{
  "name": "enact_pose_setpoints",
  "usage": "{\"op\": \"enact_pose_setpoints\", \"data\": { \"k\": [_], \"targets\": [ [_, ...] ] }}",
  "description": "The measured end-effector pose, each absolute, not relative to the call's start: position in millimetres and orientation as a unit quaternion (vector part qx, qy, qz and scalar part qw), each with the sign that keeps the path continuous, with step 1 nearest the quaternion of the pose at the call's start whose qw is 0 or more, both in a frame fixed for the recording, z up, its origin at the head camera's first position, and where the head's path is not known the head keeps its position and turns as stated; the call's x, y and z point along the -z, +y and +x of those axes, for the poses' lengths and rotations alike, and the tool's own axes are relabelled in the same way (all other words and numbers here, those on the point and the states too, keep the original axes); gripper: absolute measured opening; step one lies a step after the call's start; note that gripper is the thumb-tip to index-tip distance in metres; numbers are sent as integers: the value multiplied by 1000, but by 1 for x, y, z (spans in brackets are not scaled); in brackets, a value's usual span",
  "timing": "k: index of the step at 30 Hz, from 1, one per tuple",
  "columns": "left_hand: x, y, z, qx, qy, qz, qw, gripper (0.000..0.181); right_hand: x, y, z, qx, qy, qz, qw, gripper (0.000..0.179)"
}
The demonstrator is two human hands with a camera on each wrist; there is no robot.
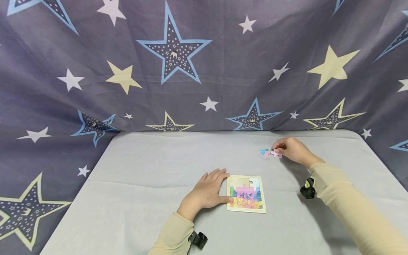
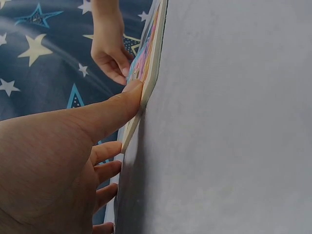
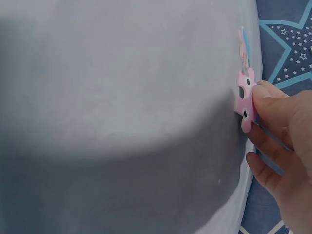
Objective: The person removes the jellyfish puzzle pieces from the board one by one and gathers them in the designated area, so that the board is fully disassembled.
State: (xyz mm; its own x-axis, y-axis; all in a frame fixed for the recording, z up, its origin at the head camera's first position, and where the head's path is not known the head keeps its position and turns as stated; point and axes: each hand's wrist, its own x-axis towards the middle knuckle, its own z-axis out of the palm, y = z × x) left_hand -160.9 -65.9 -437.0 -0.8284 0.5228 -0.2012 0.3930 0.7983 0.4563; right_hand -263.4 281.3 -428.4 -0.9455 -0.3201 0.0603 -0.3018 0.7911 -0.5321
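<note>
In the head view a square puzzle board point(image 1: 246, 209) with a pale rim lies on the table, partly filled with pink, yellow and blue pieces. Its upper left part shows bare board. My left hand point(image 1: 206, 191) rests at the board's left side, thumb on the rim and fingers spread along the edge. Farther back on the right, my right hand point(image 1: 294, 150) pinches a pink puzzle piece point(image 3: 247, 102) with dark eye marks. The right wrist view shows the thumb on its face; the fingertips behind it are partly hidden. Left of that piece lie blue and pink puzzle pieces point(image 1: 264, 152).
A light grey cloth covers the table point(image 1: 143, 212). Behind it and at both sides hangs a dark curtain point(image 1: 204, 71) printed with stars. The table's back edge runs just beyond the loose pieces. Each wrist wears a small black camera point(image 1: 307, 191).
</note>
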Motion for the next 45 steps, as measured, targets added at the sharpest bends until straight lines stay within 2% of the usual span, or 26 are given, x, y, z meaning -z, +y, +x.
{"op": "enact_pose_setpoints", "data": {
  "k": [15, 24, 45],
  "targets": [
    [432, -65, -159, -211, 932, 239, 170, 79, 435, 281, -262, 282, 947, -152, -3, 12],
    [431, -65, -159, -207, 932, 242, 171, 80, 430, 278, -248, 320, 936, -149, -12, 13],
    [432, -65, -159, -206, 934, 239, 168, 81, 435, 241, -207, 342, 907, -244, -14, 14]
  ]
}}
